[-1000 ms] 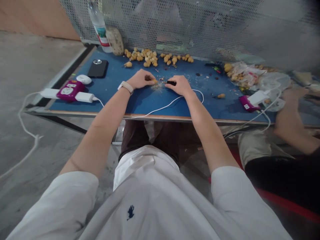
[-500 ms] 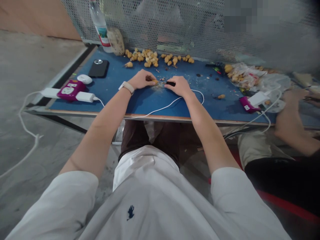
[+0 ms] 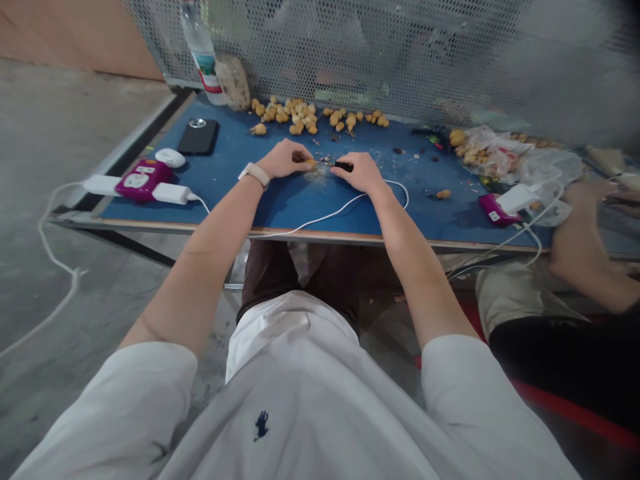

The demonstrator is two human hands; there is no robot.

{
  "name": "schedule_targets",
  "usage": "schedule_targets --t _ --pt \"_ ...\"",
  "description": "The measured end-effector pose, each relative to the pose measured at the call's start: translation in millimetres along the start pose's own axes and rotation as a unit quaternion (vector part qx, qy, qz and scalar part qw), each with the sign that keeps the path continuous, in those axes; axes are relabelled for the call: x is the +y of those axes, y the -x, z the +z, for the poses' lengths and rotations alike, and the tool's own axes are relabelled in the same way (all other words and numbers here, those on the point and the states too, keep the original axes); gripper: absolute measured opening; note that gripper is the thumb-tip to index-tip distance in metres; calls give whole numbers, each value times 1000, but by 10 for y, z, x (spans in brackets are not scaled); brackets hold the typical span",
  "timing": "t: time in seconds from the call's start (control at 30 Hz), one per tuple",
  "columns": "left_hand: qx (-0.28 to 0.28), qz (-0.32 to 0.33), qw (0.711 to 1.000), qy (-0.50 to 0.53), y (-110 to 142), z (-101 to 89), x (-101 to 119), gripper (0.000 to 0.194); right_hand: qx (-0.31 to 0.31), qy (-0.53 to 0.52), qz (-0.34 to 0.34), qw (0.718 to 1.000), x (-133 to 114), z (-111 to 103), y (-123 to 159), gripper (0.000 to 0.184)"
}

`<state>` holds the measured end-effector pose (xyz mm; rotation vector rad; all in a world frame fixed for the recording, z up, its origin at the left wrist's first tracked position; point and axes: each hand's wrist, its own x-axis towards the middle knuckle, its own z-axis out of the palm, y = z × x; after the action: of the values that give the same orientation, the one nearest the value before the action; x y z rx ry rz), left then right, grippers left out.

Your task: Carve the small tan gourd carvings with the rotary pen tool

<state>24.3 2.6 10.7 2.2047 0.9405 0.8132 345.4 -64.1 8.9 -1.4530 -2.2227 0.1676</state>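
My left hand (image 3: pixel 284 160), with a white band on the wrist, is closed on a small yellow-brown gourd (image 3: pixel 311 163) over the blue tabletop. Its fingers cover most of the gourd. To the right, my right hand (image 3: pixel 363 171) grips a small black-handled tool (image 3: pixel 344 167). The tool's thin metal end points left at the gourd; whether it touches is too small to tell. Pale shavings (image 3: pixel 318 175) lie beneath and around the hands. Beyond them, several similar small gourds (image 3: pixel 295 115) are heaped along the back of the table.
At left are a black phone (image 3: pixel 199 137), a white mouse-like object (image 3: pixel 170 158), a purple power adapter (image 3: pixel 143 180) and a water bottle (image 3: pixel 203 57). A white cable (image 3: pixel 330 215) crosses the front edge. Rightward are a loose gourd (image 3: pixel 443 194), plastic bags (image 3: pixel 500 150) and a co-worker's arm (image 3: pixel 580 233).
The metal end of the tool shows more plainly between my hands, and its handle has tipped slightly. My hands stay in nearly the same place.
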Motion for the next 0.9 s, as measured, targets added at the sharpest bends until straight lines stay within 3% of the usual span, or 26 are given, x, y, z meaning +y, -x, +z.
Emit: schedule_targets --t 0.47,0.73,0.9 --pt "-41 54 995 -76 -21 -2 5 52 -26 -7 -8 1000 -91 -67 50 81" --pt "-36 29 989 -142 31 -60 193 47 15 -35 -15 999 21 92 -51 81" --pt "-33 1 988 -154 -7 -67 169 43 15 -35 -8 999 12 97 -49 80"
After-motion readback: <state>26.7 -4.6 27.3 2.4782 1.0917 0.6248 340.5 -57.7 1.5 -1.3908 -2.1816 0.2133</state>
